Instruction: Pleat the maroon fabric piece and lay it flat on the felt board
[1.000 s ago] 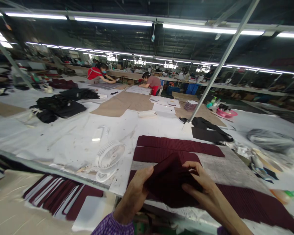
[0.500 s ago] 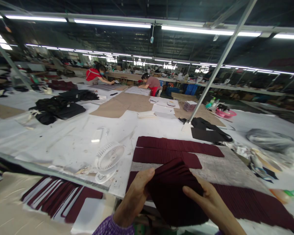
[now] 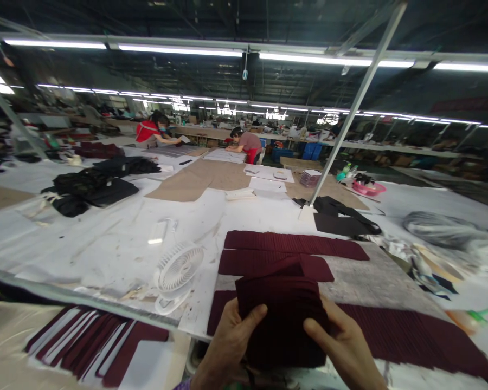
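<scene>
A stack of dark maroon fabric pieces (image 3: 287, 319) is held up in front of me, over the near table edge. My left hand (image 3: 233, 333) grips its left side, thumb on the near face. On the right side my right hand (image 3: 341, 336) pinches it the same way, fingers behind. Beyond the stack, two rows of overlapping maroon pieces (image 3: 296, 244) lie on a grey board (image 3: 361, 276). A longer maroon row (image 3: 415, 336) extends to the right, partly hidden by the stack and my right hand.
A white fan (image 3: 181, 268) stands left of the board. Lower left, maroon and white pieces (image 3: 85, 344) lie on beige cloth. A slanted metal pole (image 3: 350, 119) rises behind the board, near black fabric (image 3: 337, 216). Two people (image 3: 250, 143) lean over the far table.
The held stack has turned from a tilted position to a squarer one and sits slightly lower. My left thumb has moved down onto its near face. The view has shifted slightly.
</scene>
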The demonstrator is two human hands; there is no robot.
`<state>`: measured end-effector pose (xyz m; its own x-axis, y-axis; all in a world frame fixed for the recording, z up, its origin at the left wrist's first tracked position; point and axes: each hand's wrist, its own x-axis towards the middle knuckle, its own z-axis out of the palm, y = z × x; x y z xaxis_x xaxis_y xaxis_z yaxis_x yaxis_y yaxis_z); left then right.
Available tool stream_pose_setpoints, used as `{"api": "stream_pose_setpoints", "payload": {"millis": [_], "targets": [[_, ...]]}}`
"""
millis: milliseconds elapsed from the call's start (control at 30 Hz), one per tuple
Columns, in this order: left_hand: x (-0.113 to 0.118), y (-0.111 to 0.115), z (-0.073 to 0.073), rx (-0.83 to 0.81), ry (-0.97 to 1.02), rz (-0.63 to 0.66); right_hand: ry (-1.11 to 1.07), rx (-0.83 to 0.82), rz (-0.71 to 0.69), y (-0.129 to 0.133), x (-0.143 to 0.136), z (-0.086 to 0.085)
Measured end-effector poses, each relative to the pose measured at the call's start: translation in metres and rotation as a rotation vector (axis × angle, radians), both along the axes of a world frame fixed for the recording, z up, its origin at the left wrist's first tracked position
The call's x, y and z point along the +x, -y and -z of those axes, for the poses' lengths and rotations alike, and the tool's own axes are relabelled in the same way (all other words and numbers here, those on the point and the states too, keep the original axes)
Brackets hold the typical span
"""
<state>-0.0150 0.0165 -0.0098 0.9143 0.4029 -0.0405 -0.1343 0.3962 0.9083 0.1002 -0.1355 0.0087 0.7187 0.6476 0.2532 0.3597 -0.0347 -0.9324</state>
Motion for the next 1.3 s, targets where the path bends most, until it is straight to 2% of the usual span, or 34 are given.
{"api": "stream_pose_setpoints", "payload": {"millis": [67, 133, 233, 333, 500, 667, 967, 1167, 1300], "targets": [[-0.004, -0.009, -0.001, 0.05, -0.022, 0.098, 0.052, 0.053, -0.054, 0.007, 0.009, -0.013], [-0.007, -0.017, -0.003, 0.125, -0.04, 0.222, 0.119, 0.032, -0.102, 0.01, 0.017, -0.032], [-0.01, -0.022, -0.008, 0.248, -0.068, 0.337, 0.143, -0.15, -0.345, 0.005, 0.025, -0.061], [-0.011, -0.023, -0.014, 0.352, -0.079, 0.391, 0.01, -0.283, -0.461, -0.005, 0.029, -0.075], [-0.011, -0.027, -0.019, 0.433, -0.058, 0.427, -0.169, -0.374, -0.53, -0.012, 0.028, -0.073], [-0.011, -0.031, -0.022, 0.504, -0.067, 0.413, -0.262, -0.345, -0.565, -0.01, 0.026, -0.073], [-0.008, -0.029, -0.022, 0.49, -0.074, 0.408, -0.339, -0.304, -0.538, -0.004, 0.024, -0.065], [-0.009, -0.026, -0.023, 0.475, -0.067, 0.422, -0.322, -0.318, -0.583, 0.0, 0.024, -0.061], [-0.01, -0.026, -0.023, 0.465, -0.061, 0.43, -0.385, -0.326, -0.586, -0.001, 0.023, -0.059]]}}
